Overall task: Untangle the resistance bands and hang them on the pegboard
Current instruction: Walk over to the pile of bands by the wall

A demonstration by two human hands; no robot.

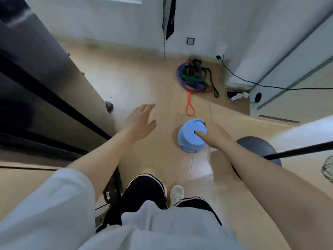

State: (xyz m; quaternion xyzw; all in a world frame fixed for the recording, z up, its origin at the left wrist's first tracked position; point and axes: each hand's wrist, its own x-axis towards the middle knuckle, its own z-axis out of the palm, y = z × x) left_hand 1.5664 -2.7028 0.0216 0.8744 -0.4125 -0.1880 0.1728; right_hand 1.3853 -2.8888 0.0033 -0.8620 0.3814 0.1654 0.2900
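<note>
Gripping blue tub, R hand, no legible text

Head camera looks steeply down, forward, over the floor.

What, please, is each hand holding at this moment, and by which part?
The right hand grips the overturned light-blue plastic stool by a slot in its top. The left hand is open, holding nothing.
</note>
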